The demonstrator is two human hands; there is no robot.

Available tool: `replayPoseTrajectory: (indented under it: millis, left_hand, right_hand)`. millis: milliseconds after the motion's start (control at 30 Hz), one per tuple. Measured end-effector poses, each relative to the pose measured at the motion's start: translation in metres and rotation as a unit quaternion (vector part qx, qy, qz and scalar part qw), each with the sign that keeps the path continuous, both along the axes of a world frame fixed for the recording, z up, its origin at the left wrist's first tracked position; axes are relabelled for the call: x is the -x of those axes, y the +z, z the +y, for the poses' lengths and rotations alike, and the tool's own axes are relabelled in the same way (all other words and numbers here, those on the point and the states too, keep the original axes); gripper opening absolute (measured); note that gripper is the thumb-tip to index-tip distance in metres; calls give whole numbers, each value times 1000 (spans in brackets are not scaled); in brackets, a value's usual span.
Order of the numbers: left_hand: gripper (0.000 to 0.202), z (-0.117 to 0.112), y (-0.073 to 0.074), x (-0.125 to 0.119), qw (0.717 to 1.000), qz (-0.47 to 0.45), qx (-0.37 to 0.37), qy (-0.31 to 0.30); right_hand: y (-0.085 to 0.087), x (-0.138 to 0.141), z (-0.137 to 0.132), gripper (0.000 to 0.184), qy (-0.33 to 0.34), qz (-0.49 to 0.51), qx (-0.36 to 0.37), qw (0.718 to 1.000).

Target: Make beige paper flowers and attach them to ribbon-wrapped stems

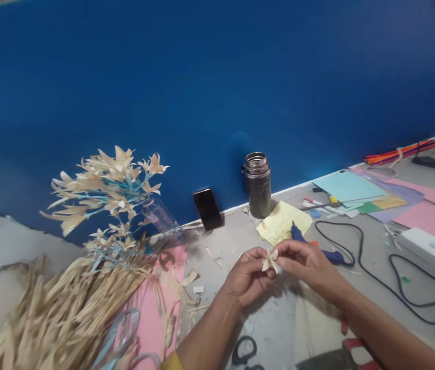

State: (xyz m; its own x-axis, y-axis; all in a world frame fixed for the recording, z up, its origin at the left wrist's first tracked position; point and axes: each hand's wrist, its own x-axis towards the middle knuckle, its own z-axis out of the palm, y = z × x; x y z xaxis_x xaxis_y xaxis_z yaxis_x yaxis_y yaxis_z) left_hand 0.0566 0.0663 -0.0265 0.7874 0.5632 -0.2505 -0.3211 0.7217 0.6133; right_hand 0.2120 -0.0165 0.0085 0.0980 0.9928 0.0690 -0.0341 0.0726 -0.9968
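Between my two hands is a small cream-coloured craft flower (270, 261) with several pointed petals. My left hand (250, 275) is closed around its lower part, with thumb and fingers pinched together. On the other side my right hand (304, 262) pinches a petal at the flower's edge. The fingers hide the flower's base. Just behind the right hand lies a blue hot glue gun (298, 235), partly on a sheet of yellow paper (281, 223).
Dried husks (71, 308) are heaped at left beside a vase (163, 221) of similar flowers. A phone (209, 209) and an uncapped metal flask (259, 187) stand against the blue wall. Scissors (245, 349) lie in front. A black cable (362, 246) and coloured papers (350, 186) spread rightward.
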Motion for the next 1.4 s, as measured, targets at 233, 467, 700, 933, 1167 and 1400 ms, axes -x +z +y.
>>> replayPoseTrajectory:
  millis: [233,467,700,933,1167,1400]
  left_hand:
    - [15,-1,-6,-1,999,-19,24,-11]
    - [15,-3,-7,-2,999,-21,28,-27]
    - [16,-4,-6,-3,998,-37,29,-43]
    - [13,-4,-4,-5,998,-37,49,-33]
    - [17,-5,-2,-3,999,-5,39,-5]
    - [27,-6,-5,-2,999,24,32,20]
  right_hand:
    - [0,4,2,23,-26,-40,-5,999]
    - [-1,4,2,19,-31,-59,-2,998]
    - [2,7,1,19,-14,-22,2,1000]
    - [-3,5,4,20,-51,8,9,999]
    - [-8,2,10,23,-74,27,32,996]
    - [-11,3,10,26,-70,7,28,997]
